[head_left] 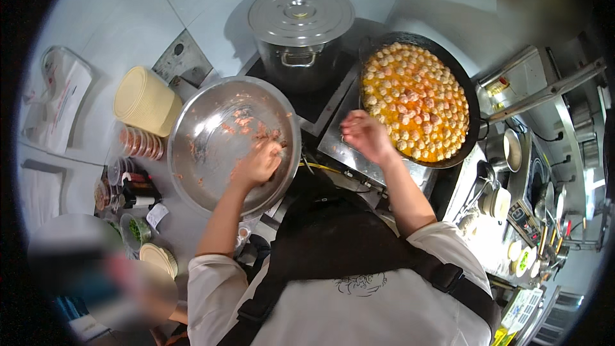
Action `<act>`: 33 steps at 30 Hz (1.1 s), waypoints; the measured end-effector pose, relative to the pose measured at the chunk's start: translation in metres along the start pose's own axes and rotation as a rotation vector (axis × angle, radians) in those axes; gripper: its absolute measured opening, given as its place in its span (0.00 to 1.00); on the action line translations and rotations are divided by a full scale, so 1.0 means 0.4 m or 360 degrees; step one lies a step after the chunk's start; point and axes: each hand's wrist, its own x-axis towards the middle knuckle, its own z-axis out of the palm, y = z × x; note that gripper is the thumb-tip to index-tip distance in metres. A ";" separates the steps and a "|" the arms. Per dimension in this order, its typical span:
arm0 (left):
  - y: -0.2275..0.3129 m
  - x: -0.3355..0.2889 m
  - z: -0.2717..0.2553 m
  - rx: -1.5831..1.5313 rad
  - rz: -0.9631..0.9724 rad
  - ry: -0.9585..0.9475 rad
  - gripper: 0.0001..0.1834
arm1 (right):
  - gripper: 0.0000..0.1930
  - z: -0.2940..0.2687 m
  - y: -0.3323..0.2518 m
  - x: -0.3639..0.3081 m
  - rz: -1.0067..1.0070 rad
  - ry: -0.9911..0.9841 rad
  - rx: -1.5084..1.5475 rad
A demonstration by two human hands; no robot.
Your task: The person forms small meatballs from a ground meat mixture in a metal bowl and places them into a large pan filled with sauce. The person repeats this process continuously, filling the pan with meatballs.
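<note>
A wide steel bowl [186, 182] stands at my left, with bits of pink minced meat [242, 118] smeared over its inside. My left hand [258, 163] is down in the bowl on its right side, closed in a fist, with minced meat showing at the thumb side. My right hand [368, 136] hovers by the left rim of a large black wok [472, 77], its fingers curled together. Whatever those fingers hold, if anything, I cannot make out. Many small round meatballs [416, 99] float in the wok's orange, oily liquid.
Behind the bowl and wok stands a lidded steel pot [301, 16]. Left of the bowl are stacked cream tubs [147, 101], stacked clear containers of meat [139, 142] and a tub of chopped greens [134, 229]. The wok's long handle [544, 93] juts right. A blurred person is at lower left.
</note>
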 end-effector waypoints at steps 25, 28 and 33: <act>-0.126 0.031 -0.024 -0.1982 -0.0348 0.0630 0.16 | 0.18 -0.221 -0.166 -0.192 -0.0605 0.0808 -0.1340; -0.061 0.030 -0.104 -0.2514 -0.0042 0.0590 0.13 | 0.17 -0.182 -0.139 -0.161 -0.0642 0.0562 -0.1390; -0.025 0.046 -0.094 -0.1812 -0.0181 0.1158 0.06 | 0.16 -0.137 -0.118 -0.117 -0.0684 0.0428 -0.1643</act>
